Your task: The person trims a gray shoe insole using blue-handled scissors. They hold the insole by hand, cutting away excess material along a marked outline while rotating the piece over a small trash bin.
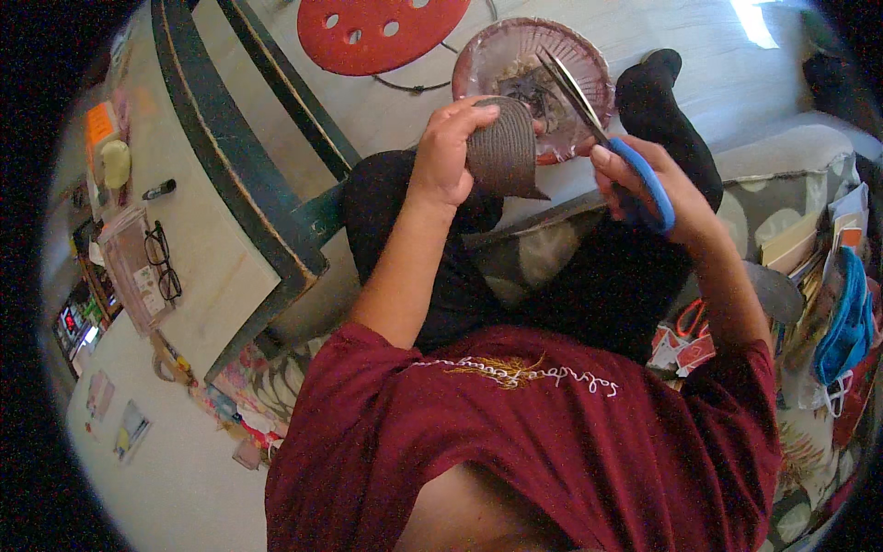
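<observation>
My left hand [445, 155] pinches the upper left edge of a grey-brown, finely ribbed piece of material [504, 152]. One side of the piece curves round and a pointed corner sticks out at its lower right. In my right hand [679, 189] are scissors with a blue handle [655, 184], my fingers through the loops. Their metal blades point up and to the left, slightly parted, clear of the ribbed piece. Behind both hands a round reddish basin [593, 60] with a ribbed side holds dark and pale scraps. The ribbed piece hides part of its near side.
A red round stool seat [382, 37] with holes stands beyond. To the left, a dark green wooden frame [230, 156] borders a pale tabletop with eyeglasses [164, 262] and a marker [159, 190]. A blue cloth item [844, 317] and papers lie on the patterned seat at right.
</observation>
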`<control>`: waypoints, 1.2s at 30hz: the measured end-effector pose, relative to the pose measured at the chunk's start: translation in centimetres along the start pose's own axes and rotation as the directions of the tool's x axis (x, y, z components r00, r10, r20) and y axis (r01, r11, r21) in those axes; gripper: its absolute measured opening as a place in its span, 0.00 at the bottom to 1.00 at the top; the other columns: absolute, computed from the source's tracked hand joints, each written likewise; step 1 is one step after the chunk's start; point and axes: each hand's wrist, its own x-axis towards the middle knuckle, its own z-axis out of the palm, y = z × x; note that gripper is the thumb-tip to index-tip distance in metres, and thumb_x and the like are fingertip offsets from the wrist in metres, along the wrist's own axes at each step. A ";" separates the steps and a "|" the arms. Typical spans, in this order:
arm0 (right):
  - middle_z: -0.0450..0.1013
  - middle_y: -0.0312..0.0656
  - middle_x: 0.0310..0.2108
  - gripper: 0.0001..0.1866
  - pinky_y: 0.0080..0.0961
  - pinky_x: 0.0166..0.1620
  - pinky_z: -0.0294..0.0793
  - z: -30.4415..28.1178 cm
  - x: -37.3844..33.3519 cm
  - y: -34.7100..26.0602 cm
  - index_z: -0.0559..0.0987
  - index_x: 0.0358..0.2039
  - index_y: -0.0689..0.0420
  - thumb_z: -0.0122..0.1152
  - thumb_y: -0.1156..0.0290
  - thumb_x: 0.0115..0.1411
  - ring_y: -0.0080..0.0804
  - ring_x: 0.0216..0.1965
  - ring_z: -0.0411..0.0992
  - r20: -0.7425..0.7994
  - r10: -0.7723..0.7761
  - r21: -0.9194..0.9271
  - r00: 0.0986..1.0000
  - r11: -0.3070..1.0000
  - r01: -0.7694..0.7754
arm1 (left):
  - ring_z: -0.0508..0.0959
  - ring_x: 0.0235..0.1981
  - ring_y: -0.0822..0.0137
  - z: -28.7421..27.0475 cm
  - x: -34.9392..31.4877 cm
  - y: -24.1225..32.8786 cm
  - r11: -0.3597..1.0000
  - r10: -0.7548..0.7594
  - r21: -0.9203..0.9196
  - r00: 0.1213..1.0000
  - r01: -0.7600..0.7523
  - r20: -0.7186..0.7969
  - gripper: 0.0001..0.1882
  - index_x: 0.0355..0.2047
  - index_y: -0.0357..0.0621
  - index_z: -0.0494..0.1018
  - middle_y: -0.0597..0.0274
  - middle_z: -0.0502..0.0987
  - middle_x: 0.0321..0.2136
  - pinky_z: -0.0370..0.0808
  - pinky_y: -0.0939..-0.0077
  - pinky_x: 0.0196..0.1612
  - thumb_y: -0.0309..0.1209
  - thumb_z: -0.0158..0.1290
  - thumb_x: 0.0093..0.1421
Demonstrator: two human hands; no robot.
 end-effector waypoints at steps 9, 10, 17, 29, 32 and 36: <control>0.69 0.32 0.27 0.23 0.15 0.27 0.66 3.9 2.5 3.0 0.69 0.45 0.59 0.62 0.65 0.50 0.18 0.24 0.66 -0.227 -0.012 0.355 0.974 0.930 0.095 | 0.75 0.39 0.58 -0.1 0.4 0.2 0.996 0.038 -0.080 0.998 -0.042 -0.055 0.17 0.43 0.29 0.66 0.47 0.74 0.37 0.72 0.66 0.46 0.26 0.42 0.54; 0.69 0.32 0.27 0.23 0.14 0.27 0.66 4.4 2.6 2.6 0.69 0.45 0.59 0.63 0.68 0.48 0.18 0.25 0.66 -0.288 -0.078 0.325 0.954 0.930 0.174 | 0.75 0.39 0.59 0.0 0.3 0.2 0.996 0.072 -0.038 0.991 -0.077 -0.114 0.17 0.43 0.30 0.66 0.49 0.74 0.38 0.71 0.66 0.46 0.26 0.43 0.54; 0.69 0.32 0.30 0.27 0.13 0.28 0.65 4.6 3.4 3.3 0.68 0.47 0.59 0.64 0.76 0.44 0.18 0.26 0.67 -0.207 -0.142 0.230 0.968 0.955 0.189 | 0.74 0.39 0.66 0.0 -0.4 0.6 0.970 0.097 -0.221 0.995 -0.100 -0.023 0.14 0.43 0.33 0.66 0.55 0.74 0.38 0.70 0.72 0.45 0.27 0.44 0.58; 0.71 0.37 0.26 0.15 0.17 0.21 0.65 6.1 1.6 2.0 0.69 0.37 0.59 0.60 0.66 0.52 0.20 0.22 0.67 -0.276 -0.110 0.620 0.955 0.738 0.264 | 0.67 0.50 0.48 1.6 -5.6 2.8 0.885 0.271 -0.421 0.955 -0.197 0.122 0.21 0.55 0.49 0.55 0.46 0.65 0.50 0.62 0.51 0.53 0.37 0.40 0.62; 0.72 0.41 0.28 0.21 0.20 0.26 0.69 7.0 0.2 3.3 0.70 0.39 0.62 0.62 0.60 0.52 0.23 0.26 0.70 -0.242 -0.147 0.492 0.959 0.834 0.251 | 0.69 0.47 0.50 2.2 -7.8 3.9 0.880 0.281 -0.431 0.951 -0.201 0.131 0.21 0.55 0.47 0.56 0.47 0.67 0.47 0.65 0.53 0.51 0.36 0.39 0.63; 0.73 0.47 0.36 0.33 0.21 0.41 0.69 7.7 -1.5 4.4 0.67 0.49 0.66 0.65 0.56 0.49 0.30 0.37 0.71 -0.407 -0.524 -0.338 0.749 0.848 0.409 | 0.73 0.42 0.57 2.5 -9.7 4.6 0.913 0.247 -0.349 0.967 -0.212 0.059 0.17 0.48 0.41 0.63 0.56 0.72 0.41 0.69 0.60 0.46 0.32 0.45 0.60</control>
